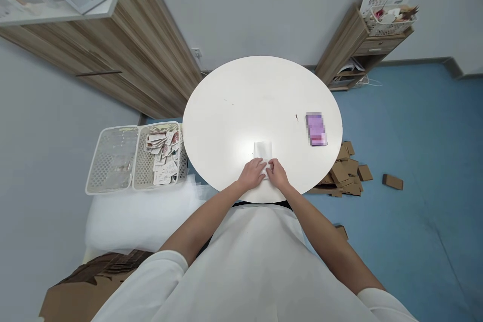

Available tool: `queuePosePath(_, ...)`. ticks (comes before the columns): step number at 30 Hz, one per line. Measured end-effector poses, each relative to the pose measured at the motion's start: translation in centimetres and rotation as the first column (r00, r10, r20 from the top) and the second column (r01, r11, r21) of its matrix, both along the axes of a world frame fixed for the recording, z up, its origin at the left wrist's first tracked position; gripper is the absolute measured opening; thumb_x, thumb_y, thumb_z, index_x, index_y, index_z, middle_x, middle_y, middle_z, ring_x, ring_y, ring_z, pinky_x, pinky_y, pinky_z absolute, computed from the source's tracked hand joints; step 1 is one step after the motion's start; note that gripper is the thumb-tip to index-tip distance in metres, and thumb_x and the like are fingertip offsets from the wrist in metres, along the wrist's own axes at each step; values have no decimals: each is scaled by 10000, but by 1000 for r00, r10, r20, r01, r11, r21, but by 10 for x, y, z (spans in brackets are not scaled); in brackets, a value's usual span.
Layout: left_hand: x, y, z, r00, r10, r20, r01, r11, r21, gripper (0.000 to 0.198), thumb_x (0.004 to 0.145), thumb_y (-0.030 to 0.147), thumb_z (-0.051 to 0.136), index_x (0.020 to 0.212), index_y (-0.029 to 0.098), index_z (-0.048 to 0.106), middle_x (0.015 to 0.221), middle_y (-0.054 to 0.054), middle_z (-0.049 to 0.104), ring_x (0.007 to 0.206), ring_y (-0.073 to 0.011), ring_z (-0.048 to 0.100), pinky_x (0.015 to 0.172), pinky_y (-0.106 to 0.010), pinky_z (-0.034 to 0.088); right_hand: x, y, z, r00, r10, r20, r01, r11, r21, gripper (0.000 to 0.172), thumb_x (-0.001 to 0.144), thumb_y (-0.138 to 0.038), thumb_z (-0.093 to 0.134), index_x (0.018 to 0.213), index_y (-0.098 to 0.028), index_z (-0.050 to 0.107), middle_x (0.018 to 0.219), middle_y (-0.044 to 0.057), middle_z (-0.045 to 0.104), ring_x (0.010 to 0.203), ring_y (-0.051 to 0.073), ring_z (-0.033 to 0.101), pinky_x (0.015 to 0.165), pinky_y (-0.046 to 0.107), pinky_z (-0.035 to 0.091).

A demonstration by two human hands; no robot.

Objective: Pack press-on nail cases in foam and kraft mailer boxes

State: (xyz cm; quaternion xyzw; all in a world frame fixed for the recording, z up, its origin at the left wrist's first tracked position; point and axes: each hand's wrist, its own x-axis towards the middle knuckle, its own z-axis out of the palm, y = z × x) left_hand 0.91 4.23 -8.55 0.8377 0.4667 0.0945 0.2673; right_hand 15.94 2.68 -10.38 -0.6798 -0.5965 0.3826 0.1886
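A small white, slightly see-through sheet or sleeve [263,150] lies on the white oval table [260,90] near its front edge. Across the left side of its near end rests my left hand [252,174], fingers stretched out and lying on it. My right hand [277,174] is at the near right edge, with thumb and fingers curled together in a pinch on the material. Both hands cover the near part, so whether anything is inside cannot be made out. To the right on the table lies a purple item [316,129], blurred into blocks.
Left of the table stand a white basket of printed cards [138,166] and another white basket [90,176], above a pile of white sheeting [139,216]. Brown cardboard boxes [341,170] lie on the blue floor at right. A wooden cabinet [151,45] borders the back left.
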Motion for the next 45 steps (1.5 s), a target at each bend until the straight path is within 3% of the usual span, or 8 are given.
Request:
queuePosePath(9, -1, -3, -6, 997, -39, -72, 39, 999, -10, 459, 769, 271, 459, 1222, 255, 383, 1326, -61, 379, 1249, -254, 279, 993, -449, 222, 16, -5, 14, 907, 407, 108, -416, 905, 86, 676, 685, -275, 573, 1277, -220, 250, 1375, 128, 149, 1032, 238, 481, 784, 380, 445)
queuePosePath(12, -1, -1, -4, 998, -33, -57, 30, 998, -50, 491, 768, 279, 456, 1246, 256, 350, 1340, -60, 362, 1257, -254, 265, 994, -456, 211, 16, 3, 14, 861, 486, 152, -499, 865, 59, 766, 623, -197, 632, 1280, -196, 238, 1348, 131, 226, 1155, 264, 383, 861, 384, 408)
queuePosePath(17, -12, -4, 2, 998, -51, 41, 56, 991, -125, 695, 703, 396, 534, 1308, 213, 243, 1364, -93, 318, 1257, -271, 250, 986, -428, 238, 4, 10, 22, 855, 473, 210, -470, 880, -67, 616, 626, -142, 599, 1187, -180, 348, 1187, 113, 400, 932, 207, 522, 726, 324, 435)
queuePosePath(22, -27, -11, 7, 990, -98, 102, 116, 975, -189, 566, 624, 264, 569, 1169, 201, 430, 1152, -82, 520, 1069, -266, 451, 891, -376, 348, 1, 1, 37, 846, 525, 95, -511, 849, -137, 503, 590, -235, 631, 1058, -167, 462, 1038, 87, 487, 867, 202, 520, 697, 296, 416)
queuePosePath(28, -26, -3, 9, 983, 91, 162, -39, 953, -300, 190, 673, 240, 503, 838, 213, 592, 929, -44, 573, 929, -223, 507, 802, -328, 405, 4, 16, 43, 909, 414, -50, -413, 876, -251, 181, 680, -343, 525, 758, -179, 528, 1021, 67, 502, 761, 162, 523, 621, 260, 411)
queuePosePath(38, -22, -3, -21, 720, 617, 318, -439, 760, -480, 420, 755, 257, 530, 1154, 186, 417, 992, -61, 571, 802, -134, 572, 702, -277, 461, -6, 22, 23, 995, 54, -87, -72, 972, -224, 295, 777, -414, 390, 906, -178, 511, 853, 45, 553, 757, 176, 521, 658, 287, 410)
queuePosePath(42, -16, -9, -24, 731, 620, 285, -492, 768, -409, 316, 770, 195, 500, 1085, 193, 486, 1021, -57, 562, 750, -121, 585, 713, -286, 471, -11, 15, 15, 989, -135, 56, 139, 988, -71, 452, 777, -419, 417, 1159, -182, 367, 1082, 94, 468, 946, 210, 490, 761, 328, 417)
queuePosePath(45, -12, -15, -21, 787, 552, 277, -457, 822, -339, 271, 797, 206, 463, 1062, 199, 520, 1009, -45, 566, 773, -129, 579, 734, -288, 469, -13, 6, 14, 986, -95, 134, 94, 995, 18, 412, 805, -387, 387, 1176, -210, 358, 1146, 101, 384, 932, 216, 493, 725, 347, 436)
